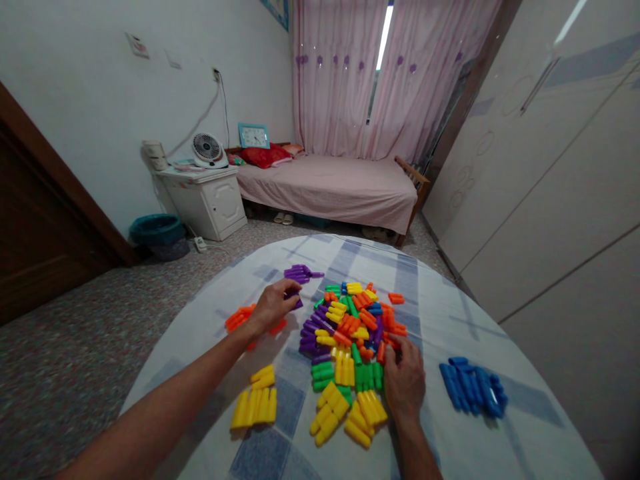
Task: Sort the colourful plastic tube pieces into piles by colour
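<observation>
My left hand (274,308) is closed in a pinch on a purple bullet-shaped plastic block (299,303), left of the mixed pile. Just beyond it lies a group of purple blocks (299,273). The pile (345,327) holds orange, yellow, green, purple and a few blue blocks, many joined side by side. At its right edge my right hand (406,377) rests with thumb and forefinger apart, touching the orange blocks (381,352); its other fingers are partly hidden. Orange blocks (239,317) lie partly behind my left wrist. Yellow blocks (256,405) sit nearer me.
A blue group of blocks (473,388) lies on the right of the round table's checked cloth (500,333). One orange piece (396,298) sits apart behind the pile. Beyond stand a bed (340,180), a white cabinet (220,203) with a fan (207,148), and a bin (157,230).
</observation>
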The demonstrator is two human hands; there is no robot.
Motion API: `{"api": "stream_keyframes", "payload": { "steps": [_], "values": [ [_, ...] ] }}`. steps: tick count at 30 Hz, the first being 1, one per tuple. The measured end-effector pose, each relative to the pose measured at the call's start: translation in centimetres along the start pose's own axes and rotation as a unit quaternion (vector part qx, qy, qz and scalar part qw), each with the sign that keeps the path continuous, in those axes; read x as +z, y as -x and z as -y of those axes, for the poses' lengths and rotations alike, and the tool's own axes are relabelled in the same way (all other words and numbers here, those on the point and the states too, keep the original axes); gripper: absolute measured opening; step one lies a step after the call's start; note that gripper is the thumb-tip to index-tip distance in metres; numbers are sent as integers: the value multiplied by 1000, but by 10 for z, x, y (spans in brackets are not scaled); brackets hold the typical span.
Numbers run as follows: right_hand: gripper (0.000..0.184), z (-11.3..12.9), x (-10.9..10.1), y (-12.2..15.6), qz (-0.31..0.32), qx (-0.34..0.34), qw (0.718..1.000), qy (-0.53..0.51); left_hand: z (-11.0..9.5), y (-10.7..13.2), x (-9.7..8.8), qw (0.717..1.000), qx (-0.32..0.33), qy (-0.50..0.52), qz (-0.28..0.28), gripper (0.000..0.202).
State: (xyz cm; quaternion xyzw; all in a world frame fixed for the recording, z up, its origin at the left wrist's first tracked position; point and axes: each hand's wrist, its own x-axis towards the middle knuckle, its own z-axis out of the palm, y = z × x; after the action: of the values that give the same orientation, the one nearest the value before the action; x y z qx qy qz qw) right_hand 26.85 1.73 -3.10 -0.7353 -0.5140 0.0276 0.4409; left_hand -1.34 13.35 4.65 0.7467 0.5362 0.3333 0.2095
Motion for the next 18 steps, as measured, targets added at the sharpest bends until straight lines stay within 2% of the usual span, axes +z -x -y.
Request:
{"api": "stream_keyframes", "payload": {
  "steps": [4, 8, 11, 13, 16, 18],
  "values": [
    [33, 0, 0, 0, 3, 0, 1000, -4, 13, -49, 13, 997, -16, -68, -22, 19],
    [34, 1, -1, 0, 3, 0, 1000, -8, 19, -68, 23, 994, -12, -103, -47, 18],
    [33, 3, -2, 0, 0, -3, 1000, -13, 14, -59, 24, 989, 12, -122, -78, 24],
    [32, 4, -3, 0, 0, -1, 1000, -12, 8, -42, 22, 989, 52, -121, -71, 23],
    [31, 5, -3, 0, -2, 4, 1000, -9, -3, -9, 18, 992, 86, -90, 26, 20],
    [31, 5, -2, 0, -5, 2, 1000, -9, -7, 13, 17, 991, 57, -65, 103, 23]
  ]
}}
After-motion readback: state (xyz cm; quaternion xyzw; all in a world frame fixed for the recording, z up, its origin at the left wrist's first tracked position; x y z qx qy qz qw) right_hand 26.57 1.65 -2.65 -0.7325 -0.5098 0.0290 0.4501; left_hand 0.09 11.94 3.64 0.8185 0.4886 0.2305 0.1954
